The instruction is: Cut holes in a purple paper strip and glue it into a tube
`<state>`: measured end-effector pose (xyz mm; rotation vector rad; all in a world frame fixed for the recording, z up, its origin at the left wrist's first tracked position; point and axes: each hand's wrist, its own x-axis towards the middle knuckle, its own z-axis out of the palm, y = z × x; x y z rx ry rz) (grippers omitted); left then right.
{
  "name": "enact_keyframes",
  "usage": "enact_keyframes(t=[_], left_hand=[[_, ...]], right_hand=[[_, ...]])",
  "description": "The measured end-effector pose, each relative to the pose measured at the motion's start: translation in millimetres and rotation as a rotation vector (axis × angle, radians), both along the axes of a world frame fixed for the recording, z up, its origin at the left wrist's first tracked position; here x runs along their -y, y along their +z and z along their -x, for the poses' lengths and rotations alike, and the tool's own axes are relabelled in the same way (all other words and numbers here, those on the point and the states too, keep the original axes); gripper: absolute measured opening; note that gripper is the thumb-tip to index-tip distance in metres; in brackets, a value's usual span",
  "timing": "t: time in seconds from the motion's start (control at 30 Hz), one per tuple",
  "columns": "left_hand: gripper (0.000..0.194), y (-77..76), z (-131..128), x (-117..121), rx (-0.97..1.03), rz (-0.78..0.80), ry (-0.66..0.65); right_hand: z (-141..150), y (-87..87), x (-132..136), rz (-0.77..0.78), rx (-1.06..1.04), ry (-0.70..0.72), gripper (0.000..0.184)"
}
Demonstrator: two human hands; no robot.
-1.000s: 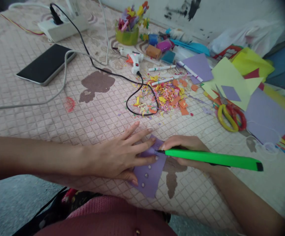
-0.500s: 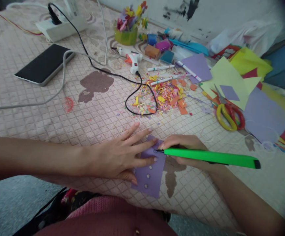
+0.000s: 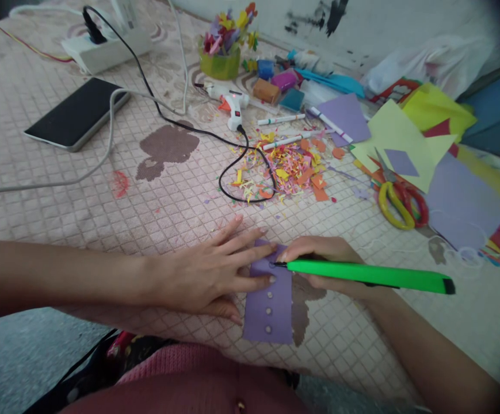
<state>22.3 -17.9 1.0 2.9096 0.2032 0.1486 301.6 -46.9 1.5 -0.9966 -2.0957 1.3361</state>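
Observation:
A purple strip of paper point(image 3: 278, 310) lies on the cloth near the table's front edge. Down its middle runs a line of small whitish round spots, either holes or stuck-on dots; I cannot tell which. My left hand point(image 3: 209, 276) rests flat with fingers spread, its fingertips on the upper left part of the strip. My right hand point(image 3: 325, 253) is closed round a long green pen point(image 3: 370, 275) with a black end. Its thin dark tip meets the paper near the top, beside a small dark ring mark.
Beyond my hands lie paper scraps point(image 3: 293, 167), a white glue gun point(image 3: 235, 109) with a looping black cable, and white markers point(image 3: 282, 119). Scissors point(image 3: 399, 204) and coloured paper sheets point(image 3: 465, 198) are at right. A dark tablet-like slab point(image 3: 75, 112) and a power strip point(image 3: 107, 49) sit at left.
The purple strip has turned under my left fingers: its near end has swung to the right and now lies straighter. Both hands and the pen are almost where they were.

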Motion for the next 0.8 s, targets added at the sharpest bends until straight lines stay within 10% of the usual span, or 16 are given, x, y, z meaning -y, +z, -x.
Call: enact_keyframes(t=[0.8], left_hand=[[0.067,0.2,-1.0,1.5,0.001,0.016,0.009]], right_hand=[[-0.5,-5.0,1.9,-0.03,-0.032,-0.01,0.026]])
